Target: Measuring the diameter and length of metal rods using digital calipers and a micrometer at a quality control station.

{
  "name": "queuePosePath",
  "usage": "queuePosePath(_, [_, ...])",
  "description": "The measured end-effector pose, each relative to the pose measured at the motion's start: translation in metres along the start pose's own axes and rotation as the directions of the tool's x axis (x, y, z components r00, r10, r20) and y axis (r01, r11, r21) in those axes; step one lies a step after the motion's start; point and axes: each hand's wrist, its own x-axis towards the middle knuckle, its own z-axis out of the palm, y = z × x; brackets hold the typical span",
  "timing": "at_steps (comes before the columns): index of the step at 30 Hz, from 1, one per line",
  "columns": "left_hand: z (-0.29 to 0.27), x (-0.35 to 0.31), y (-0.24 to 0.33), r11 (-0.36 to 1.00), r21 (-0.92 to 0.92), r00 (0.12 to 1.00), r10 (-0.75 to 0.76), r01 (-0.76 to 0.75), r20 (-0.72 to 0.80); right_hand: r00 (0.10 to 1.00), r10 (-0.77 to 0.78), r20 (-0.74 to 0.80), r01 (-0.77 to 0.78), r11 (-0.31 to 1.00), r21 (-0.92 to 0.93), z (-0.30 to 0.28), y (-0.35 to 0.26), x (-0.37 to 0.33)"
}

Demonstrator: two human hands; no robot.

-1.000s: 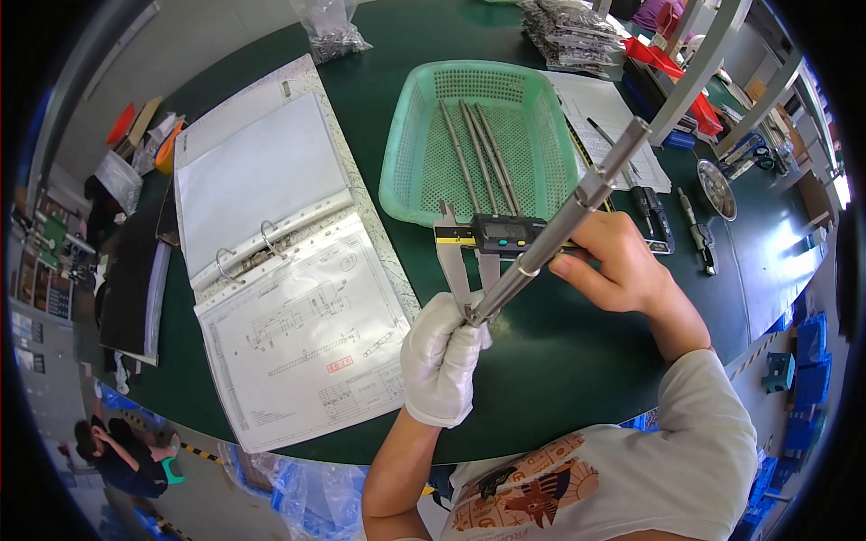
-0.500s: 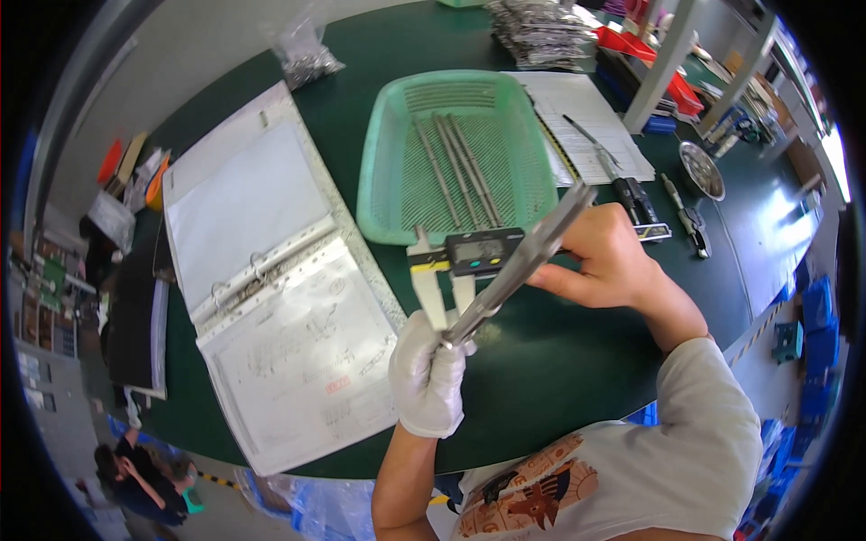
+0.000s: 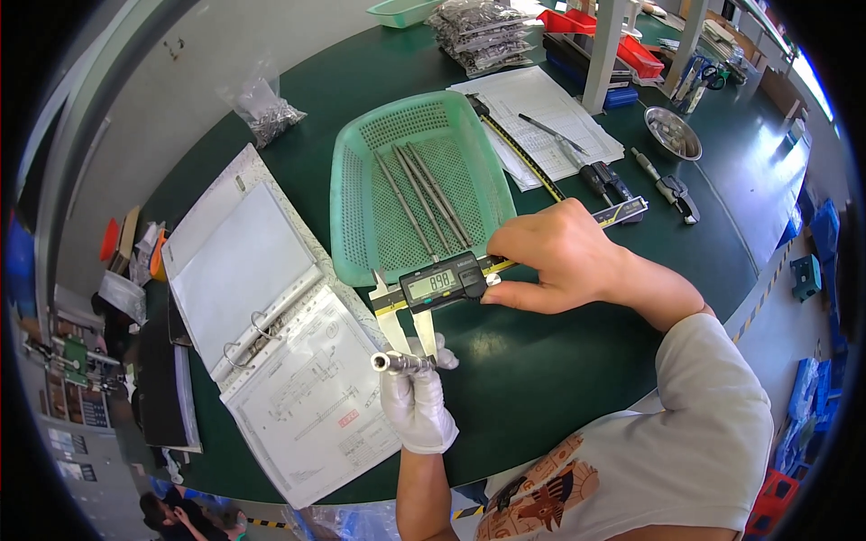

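On the caliper (image 3: 446, 283), curled right fingers (image 3: 523, 243)

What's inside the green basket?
In the basket, several thin metal rods lie lengthwise on its perforated floor. The floor directly beneath them is hidden, and the caliper covers part of the basket's near rim.

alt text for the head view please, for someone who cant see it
A gloved left hand holds a metal shaft while the bare right hand holds a digital caliper, its jaws at the shaft. Beyond them, a green basket holds thin rods, and an open binder lies to the left on the green table.
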Motion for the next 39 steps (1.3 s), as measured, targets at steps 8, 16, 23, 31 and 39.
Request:
queuePosePath(8, [-0.006,0.001,-0.001,0.992,-0.059,0.991,-0.111,0.116,0.075,0.996,-0.005,0.087,-0.001,0.998,0.060,0.003,0.000,0.003])
queuePosePath(16, [-0.007,0.001,0.002,0.993,-0.087,0.992,-0.075,0.084,0.102,0.992,0.057,0.111,-0.071,0.989,0.133,0.003,-0.003,0.004])
queuePosePath(23, [-0.002,0.003,0.002,0.992,-0.077,0.991,-0.097,0.104,0.089,1.000,0.012,-0.027,-0.010,0.996,0.084,0.002,0.002,0.002])
queuePosePath(31, [-0.002,0.002,-0.001,0.994,-0.037,0.995,-0.098,0.098,0.008,0.997,0.017,0.079,-0.018,1.000,0.015,-0.001,0.002,0.002])
queuePosePath(39, [-0.002,0.009,0.008,0.991,-0.124,0.997,-0.056,0.049,-0.051,0.999,0.007,-0.036,-0.003,0.994,0.112,-0.002,0.006,0.005])
